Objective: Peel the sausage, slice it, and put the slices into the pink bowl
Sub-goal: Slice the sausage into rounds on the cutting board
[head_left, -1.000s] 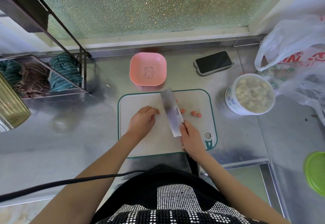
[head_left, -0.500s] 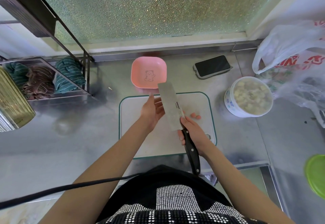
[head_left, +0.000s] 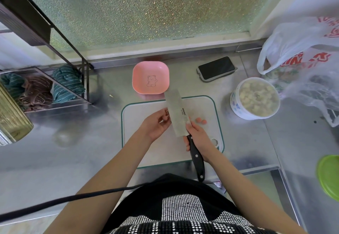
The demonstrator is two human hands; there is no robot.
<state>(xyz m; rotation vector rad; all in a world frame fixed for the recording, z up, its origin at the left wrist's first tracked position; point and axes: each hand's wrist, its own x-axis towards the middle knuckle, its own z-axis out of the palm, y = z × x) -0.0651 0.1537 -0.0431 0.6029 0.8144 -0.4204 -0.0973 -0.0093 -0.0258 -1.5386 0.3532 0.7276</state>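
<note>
A white cutting board [head_left: 207,109] with a green rim lies in front of me on the steel counter. My right hand [head_left: 199,136] grips a cleaver [head_left: 177,111] by its black handle, the blade flat and lifted above the board. My left hand [head_left: 156,124] is cupped against the blade's left edge, with something pink at its fingertips, too small to identify. Two orange sausage slices [head_left: 200,121] lie on the board just right of the blade. The pink bowl [head_left: 150,76] with a bear drawing stands behind the board; nothing shows inside it.
A black phone [head_left: 216,68] lies behind the board on the right. A white tub [head_left: 255,100] of pale food stands to the right, plastic bags [head_left: 300,63] beyond it. A green lid [head_left: 329,177] sits at the right edge. A rack with folded cloths [head_left: 66,83] is left.
The cleaver has come up from its cutting position on the board and now lies flat in the air. My left hand left the board and rose to the blade's side.
</note>
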